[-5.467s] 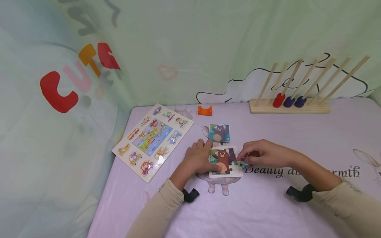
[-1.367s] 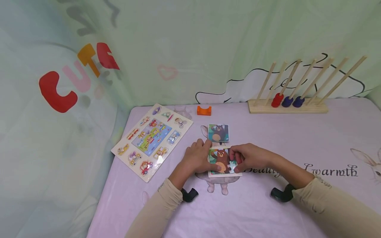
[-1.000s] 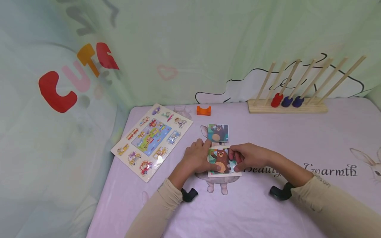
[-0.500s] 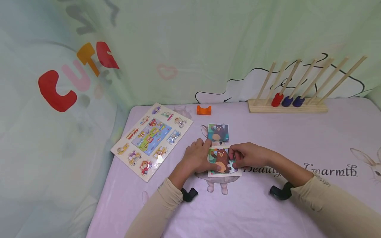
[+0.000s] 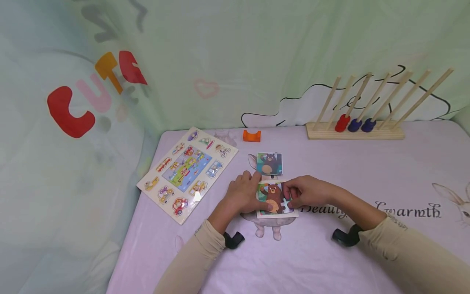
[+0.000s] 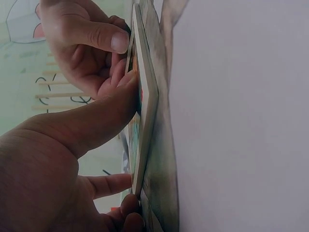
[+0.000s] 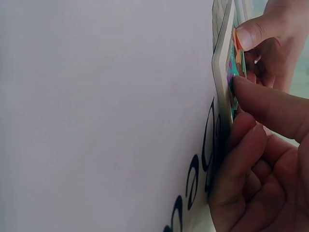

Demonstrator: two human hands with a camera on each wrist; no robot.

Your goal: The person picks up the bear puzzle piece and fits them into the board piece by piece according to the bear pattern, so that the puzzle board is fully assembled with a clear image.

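A small bear jigsaw puzzle (image 5: 272,192) in a pale wooden frame (image 5: 277,217) lies on the cloth. My left hand (image 5: 241,196) spans its left side, thumb pressing on the bear's belly, fingers at the upper-left edge. Over the puzzle's right side, my right hand (image 5: 310,192) holds a light blue-green puzzle piece (image 5: 286,204) between thumb and fingers, at the lower-right corner. The right wrist view shows that thumb (image 7: 251,89) on the picture's surface, above the other curled fingers. The right hand covers much of that side. Just behind the frame lies a matching bear picture card (image 5: 269,164).
A vehicle peg puzzle board (image 5: 187,175) lies at an angle on the left. An orange arch-shaped block (image 5: 251,136) is at the back, near the curtain. Back right stands a wooden peg rack (image 5: 354,134) with red and dark blue rings on it.
My right hand has brought the puzzle piece leftward from beside the frame into its lower-right corner. Lately its thumb has shifted slightly upward there. The left hand stays on the puzzle.
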